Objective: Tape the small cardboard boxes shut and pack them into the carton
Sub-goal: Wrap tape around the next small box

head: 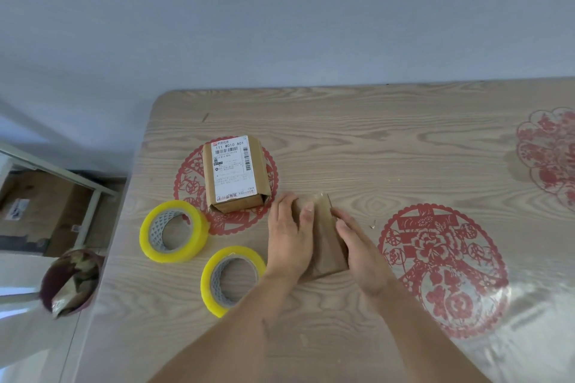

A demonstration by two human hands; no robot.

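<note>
Presently | small box [323, 246] near table [373, 134] front edge, pressed flat-fingered between left hand [291, 239] and right hand [357, 242], steadied for sealing | tape rolls [172, 230] kept nearby

Small brown box [326, 239] (taped top) lying on table; labelled box [233, 174] upright behind, apart

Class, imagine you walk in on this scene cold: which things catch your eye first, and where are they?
Two yellow tape rolls lie left of centre on the wood-grain table. Behind them stands a labelled cardboard box. At centre, the left hand and right hand press on a small brown box.
</note>
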